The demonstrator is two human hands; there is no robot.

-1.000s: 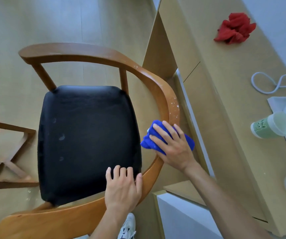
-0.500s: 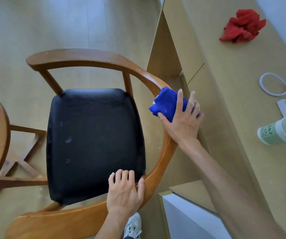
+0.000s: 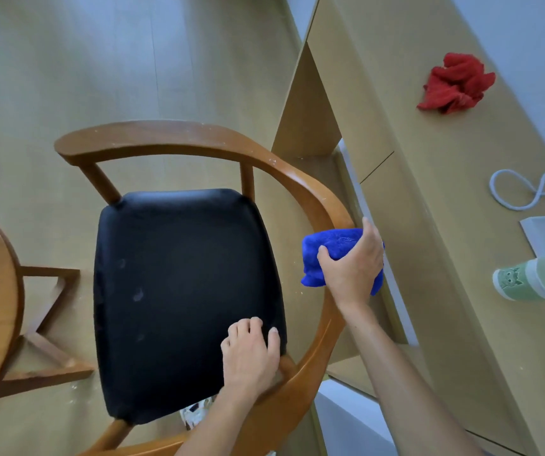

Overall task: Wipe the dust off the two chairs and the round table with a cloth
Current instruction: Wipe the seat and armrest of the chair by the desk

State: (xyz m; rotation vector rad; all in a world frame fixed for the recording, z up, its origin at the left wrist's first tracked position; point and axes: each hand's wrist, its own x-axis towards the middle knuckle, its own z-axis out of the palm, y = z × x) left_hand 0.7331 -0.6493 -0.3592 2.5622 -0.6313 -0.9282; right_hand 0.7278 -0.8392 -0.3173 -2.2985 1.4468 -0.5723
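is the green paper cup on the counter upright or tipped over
Tipped over: the green cup lies on its side on the counter, its open mouth facing right.

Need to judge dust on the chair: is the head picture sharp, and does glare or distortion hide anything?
Head view: fairly sharp, slight blur at the green cup; wide-angle bending of the desk; soft sheen on the chair rail, specks still visible there.
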